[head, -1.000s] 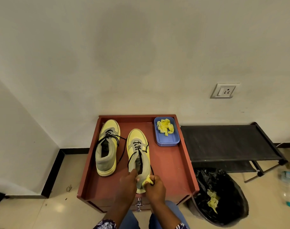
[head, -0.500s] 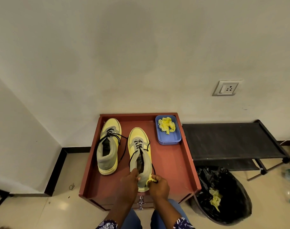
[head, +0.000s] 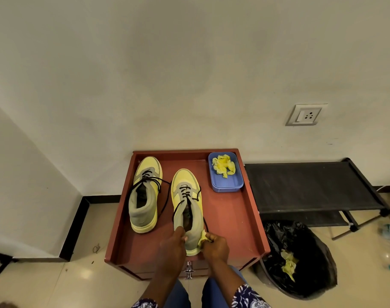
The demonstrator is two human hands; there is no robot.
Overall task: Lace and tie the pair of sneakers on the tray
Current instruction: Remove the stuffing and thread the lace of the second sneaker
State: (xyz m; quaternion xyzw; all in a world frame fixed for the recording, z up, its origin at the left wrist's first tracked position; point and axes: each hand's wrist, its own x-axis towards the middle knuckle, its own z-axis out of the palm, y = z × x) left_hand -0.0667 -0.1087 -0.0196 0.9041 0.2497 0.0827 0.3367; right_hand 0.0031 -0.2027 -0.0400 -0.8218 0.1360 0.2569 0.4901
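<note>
Tray (head: 245, 218) comes first: a red-brown one with raised rims, and I see both sneakers standing on it, toes toward its far edge. Beside it stands a black rack (head: 311, 185), with a black bin bag (head: 300, 258) on the floor off the tray's near right corner. The left sneaker (head: 145, 196) sits near the left rim, its black lace loose and trailing. The right sneaker (head: 186, 205) lies mid-tray, heel at the near edge, laced low with both lace ends slack. A blue dish (head: 226, 174) of yellow scraps fills the far right corner. My left hand (head: 174, 247) has its grip closed on the sneaker's heel collar. My right hand (head: 214, 247) pinches a yellow wad (head: 203, 237) at the heel; I cannot tell whether it also catches the lace. I judge the wad should come clear first, so I would steady the collar firmly, draw it out without dragging the lace, then even both ends before threading.
</note>
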